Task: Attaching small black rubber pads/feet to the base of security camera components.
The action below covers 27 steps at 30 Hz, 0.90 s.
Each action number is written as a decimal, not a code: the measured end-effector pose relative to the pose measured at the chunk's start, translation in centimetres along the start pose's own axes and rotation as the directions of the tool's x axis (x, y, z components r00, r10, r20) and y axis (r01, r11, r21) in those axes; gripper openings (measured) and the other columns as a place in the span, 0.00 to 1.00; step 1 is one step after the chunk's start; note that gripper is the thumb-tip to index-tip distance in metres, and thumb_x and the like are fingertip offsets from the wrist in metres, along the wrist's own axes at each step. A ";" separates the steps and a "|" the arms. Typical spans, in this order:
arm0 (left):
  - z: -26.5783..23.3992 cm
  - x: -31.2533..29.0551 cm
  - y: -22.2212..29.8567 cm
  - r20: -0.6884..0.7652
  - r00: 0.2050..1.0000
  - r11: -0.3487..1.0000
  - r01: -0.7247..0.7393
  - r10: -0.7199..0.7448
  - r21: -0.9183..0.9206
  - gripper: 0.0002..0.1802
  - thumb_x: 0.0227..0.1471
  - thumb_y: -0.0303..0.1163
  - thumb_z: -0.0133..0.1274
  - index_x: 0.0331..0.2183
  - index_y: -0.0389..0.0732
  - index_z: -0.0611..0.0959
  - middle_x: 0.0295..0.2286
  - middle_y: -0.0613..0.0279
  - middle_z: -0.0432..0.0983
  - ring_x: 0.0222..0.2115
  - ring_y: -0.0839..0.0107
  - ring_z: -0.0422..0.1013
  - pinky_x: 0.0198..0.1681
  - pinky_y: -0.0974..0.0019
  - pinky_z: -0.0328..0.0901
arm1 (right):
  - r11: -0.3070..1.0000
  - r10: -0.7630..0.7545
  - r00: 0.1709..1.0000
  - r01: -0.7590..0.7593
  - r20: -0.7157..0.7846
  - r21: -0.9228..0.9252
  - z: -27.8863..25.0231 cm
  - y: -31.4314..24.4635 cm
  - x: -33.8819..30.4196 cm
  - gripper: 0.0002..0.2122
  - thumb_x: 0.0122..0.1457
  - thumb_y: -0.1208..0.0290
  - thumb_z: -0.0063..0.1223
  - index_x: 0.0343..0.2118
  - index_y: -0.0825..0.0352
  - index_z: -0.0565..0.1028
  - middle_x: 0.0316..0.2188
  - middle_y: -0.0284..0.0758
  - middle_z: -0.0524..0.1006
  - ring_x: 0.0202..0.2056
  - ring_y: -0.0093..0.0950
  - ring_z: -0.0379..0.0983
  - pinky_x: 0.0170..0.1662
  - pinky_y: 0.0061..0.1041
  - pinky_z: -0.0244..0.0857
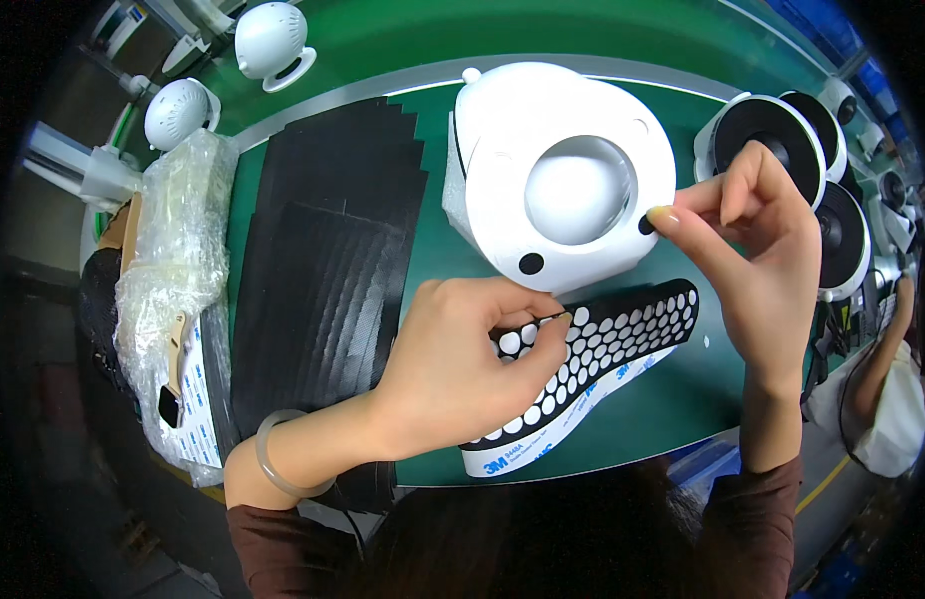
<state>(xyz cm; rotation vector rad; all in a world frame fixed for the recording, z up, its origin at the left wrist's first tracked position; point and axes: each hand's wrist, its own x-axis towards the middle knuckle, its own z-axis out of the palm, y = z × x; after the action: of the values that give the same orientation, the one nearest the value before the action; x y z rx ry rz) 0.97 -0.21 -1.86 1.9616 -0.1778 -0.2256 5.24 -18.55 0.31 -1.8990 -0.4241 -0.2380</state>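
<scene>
A white rounded housing point(490, 110) with a large round opening lies on the green bench in front of me. One black round pad point(531, 264) is stuck on its near face, left of the opening. At the lower right of that face, the fingertips of my right hand point(757, 245) are closed at a second black pad point(645, 226). My left hand point(472, 364) pinches the upper edge of a black sheet point(622, 339) with rows of round die-cut holes showing white. The sheet curves over its white printed backing, just below the housing. My left fingers partly cover it.
Stacked black sheets point(322, 250) lie left of my hands. Beyond them are bubble wrap point(178, 230) and a wristwatch point(173, 374). White round units with black faces point(767, 140) stand at right. Two white devices point(271, 42) sit far left. Another person's arm point(882, 349) shows at far right.
</scene>
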 end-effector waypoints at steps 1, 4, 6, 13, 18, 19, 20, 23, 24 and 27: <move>0.0 0.2 0.1 0.010 1.000 1.000 -0.014 0.014 -0.001 0.07 0.41 0.24 0.52 0.25 0.29 0.79 0.19 0.59 0.76 0.21 0.81 0.70 0.27 0.78 0.64 | 0.998 0.044 0.999 -0.044 -0.010 0.049 -0.2 0.1 0.1 0.14 0.44 0.84 0.54 0.25 0.65 0.59 0.23 0.35 0.74 0.27 0.17 0.70 0.32 0.10 0.63; 0.4 0.2 0.0 0.091 0.995 0.996 -0.057 0.051 0.064 0.07 0.39 0.30 0.51 0.21 0.35 0.78 0.15 0.56 0.72 0.14 0.68 0.69 0.19 0.71 0.60 | 0.986 0.112 0.992 -0.118 0.052 0.122 -0.7 0.2 0.0 0.13 0.48 0.83 0.51 0.32 0.67 0.59 0.24 0.34 0.75 0.30 0.19 0.72 0.33 0.13 0.65; 0.1 -0.3 0.1 0.186 0.978 0.983 -0.118 0.091 0.141 0.05 0.40 0.30 0.51 0.22 0.38 0.78 0.13 0.59 0.71 0.10 0.71 0.66 0.16 0.72 0.58 | 1.000 -0.007 1.000 0.007 -0.001 -0.019 -1.1 0.2 -0.3 0.11 0.51 0.82 0.47 0.36 0.70 0.61 0.25 0.33 0.75 0.32 0.21 0.72 0.35 0.15 0.65; 0.3 -1.1 1.0 0.166 0.919 0.922 -0.376 0.358 0.094 0.04 0.38 0.22 0.54 0.24 0.35 0.79 0.17 0.58 0.74 0.15 0.71 0.71 0.19 0.75 0.63 | 0.945 -0.123 0.896 0.238 0.428 -0.225 -3.1 0.3 -5.1 0.09 0.48 0.64 0.51 0.27 0.64 0.72 0.20 0.36 0.73 0.24 0.34 0.71 0.25 0.30 0.63; -0.1 -1.2 2.3 0.213 0.938 0.870 -0.337 0.275 0.360 0.06 0.40 0.26 0.52 0.26 0.37 0.79 0.17 0.54 0.74 0.17 0.63 0.71 0.20 0.70 0.64 | 0.884 -0.221 0.864 0.373 0.452 -0.280 -2.2 0.3 -4.8 0.06 0.49 0.67 0.51 0.22 0.63 0.71 0.14 0.31 0.70 0.18 0.30 0.68 0.19 0.25 0.60; 0.0 -1.2 2.5 0.220 0.926 0.860 -0.368 0.306 0.352 0.06 0.40 0.27 0.52 0.26 0.38 0.79 0.17 0.55 0.73 0.16 0.63 0.71 0.20 0.70 0.64 | 0.861 -0.260 0.834 0.428 0.487 -0.274 -2.1 0.2 -4.5 0.07 0.49 0.67 0.49 0.21 0.64 0.70 0.16 0.33 0.71 0.20 0.32 0.69 0.21 0.28 0.61; 0.2 -1.1 2.6 0.226 0.915 0.851 -0.396 0.334 0.345 0.06 0.40 0.27 0.52 0.26 0.38 0.79 0.17 0.55 0.73 0.16 0.63 0.71 0.20 0.70 0.64 | 0.836 -0.297 0.799 0.482 0.523 -0.261 -1.9 0.1 -4.2 0.08 0.49 0.67 0.48 0.20 0.65 0.69 0.18 0.35 0.72 0.22 0.34 0.70 0.23 0.31 0.63; -0.1 -1.0 3.3 0.178 0.974 0.952 -0.183 0.142 0.245 0.05 0.41 0.28 0.52 0.23 0.37 0.78 0.16 0.54 0.72 0.15 0.66 0.70 0.18 0.70 0.61 | 0.883 -0.344 0.843 0.441 0.414 -0.164 -2.3 0.7 -3.4 0.05 0.46 0.69 0.51 0.26 0.64 0.72 0.21 0.34 0.73 0.25 0.33 0.71 0.26 0.28 0.64; -0.4 -1.2 3.2 0.180 0.980 0.968 -0.122 0.082 0.221 0.05 0.41 0.28 0.52 0.22 0.36 0.78 0.16 0.55 0.72 0.15 0.69 0.70 0.18 0.70 0.60 | 0.888 -0.316 0.869 0.412 0.381 -0.204 -2.5 0.2 -3.3 0.07 0.45 0.72 0.53 0.29 0.63 0.73 0.25 0.33 0.74 0.28 0.31 0.71 0.28 0.27 0.65; -0.8 -1.1 2.7 0.137 0.980 0.980 -0.160 0.144 0.117 0.06 0.41 0.28 0.50 0.22 0.34 0.78 0.16 0.55 0.73 0.15 0.70 0.70 0.19 0.72 0.61 | 0.874 -0.365 0.890 0.429 0.274 -0.229 -2.4 -1.0 -3.3 0.08 0.41 0.75 0.57 0.28 0.64 0.75 0.29 0.32 0.73 0.29 0.30 0.70 0.29 0.25 0.65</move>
<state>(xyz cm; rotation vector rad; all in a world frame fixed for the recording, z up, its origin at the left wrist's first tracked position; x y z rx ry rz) 0.00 -0.32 1.00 2.0497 -0.4338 -0.2444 1.89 -21.03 0.86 -2.1136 -0.9879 -0.3778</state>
